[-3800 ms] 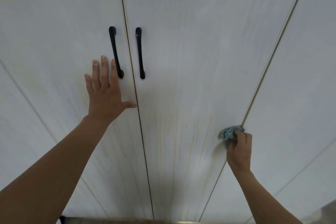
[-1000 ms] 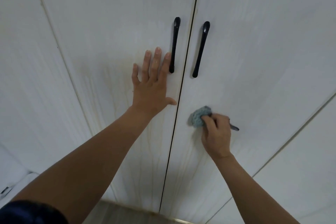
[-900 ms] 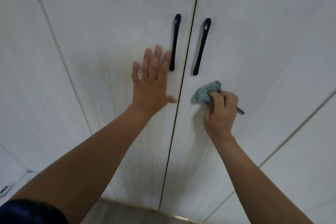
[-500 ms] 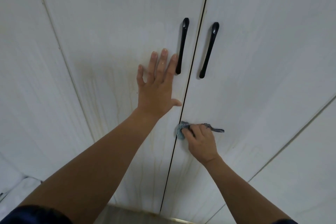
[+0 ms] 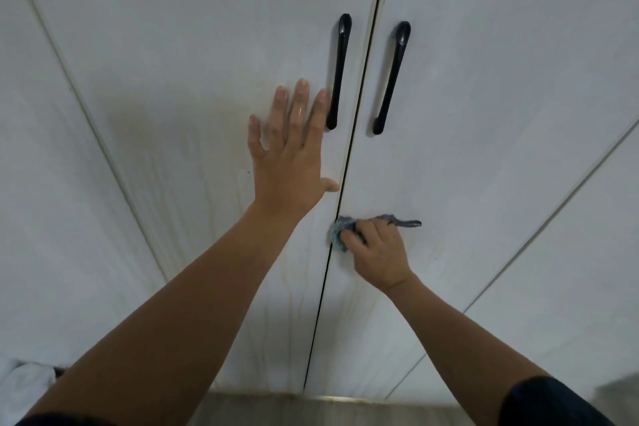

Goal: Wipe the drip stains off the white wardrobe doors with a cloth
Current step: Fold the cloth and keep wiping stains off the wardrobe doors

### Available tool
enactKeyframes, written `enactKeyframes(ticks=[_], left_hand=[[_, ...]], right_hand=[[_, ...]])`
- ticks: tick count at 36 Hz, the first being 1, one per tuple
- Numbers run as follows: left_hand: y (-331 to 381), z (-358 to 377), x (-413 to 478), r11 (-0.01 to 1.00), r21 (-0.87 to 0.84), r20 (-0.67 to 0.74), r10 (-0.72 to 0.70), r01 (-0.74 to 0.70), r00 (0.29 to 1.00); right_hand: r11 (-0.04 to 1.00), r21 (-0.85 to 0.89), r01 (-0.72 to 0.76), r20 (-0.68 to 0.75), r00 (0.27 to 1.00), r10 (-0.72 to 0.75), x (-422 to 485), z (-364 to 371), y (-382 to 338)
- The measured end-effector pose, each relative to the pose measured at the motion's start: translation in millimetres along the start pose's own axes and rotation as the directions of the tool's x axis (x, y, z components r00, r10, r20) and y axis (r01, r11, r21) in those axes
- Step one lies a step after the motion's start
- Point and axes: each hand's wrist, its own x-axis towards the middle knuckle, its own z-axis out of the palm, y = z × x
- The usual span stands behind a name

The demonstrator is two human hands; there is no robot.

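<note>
Head view: right hand [image 5: 378, 252] grips cloth [image 5: 339, 234], tail pointing right.

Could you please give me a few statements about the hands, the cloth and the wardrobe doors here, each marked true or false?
1. The left hand lies flat on the left door, fingers straight. True.
2. The right hand holds the cloth by the gap between the doors. True.
3. The left hand grips a black handle. False: it rests beside the left handle.
4. The cloth is above the handles. False: it is below the left handle and right handle.
5. Drip stains mark the doors' lower parts. True.
</note>
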Motion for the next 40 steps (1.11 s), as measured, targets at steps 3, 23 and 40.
enactKeyframes(ticks=[3, 23, 40], left_hand=[[-2.0, 1.3, -0.2, 1.000, -0.017, 0.012, 0.012, -0.012, 1.000], [-7.4, 85.9, -90.9, 0.999, -0.046, 0.099, 0.012, -0.008, 0.995], [-11.9, 87.7, -91.4, 0.993, -0.111, 0.070, 0.043, -0.035, 0.997]], right_hand=[[0.999, 0.013, 0.051, 0.135, 0.989, -0.052, -12.6, -1.2, 0.7], [0.994, -0.039, -0.104, -0.105, 0.989, 0.100, 15.8, -2.5, -3.1], [0.958, 0.042, -0.283, -0.252, 0.925, 0.284, 49.0, -21.5, 1.6]])
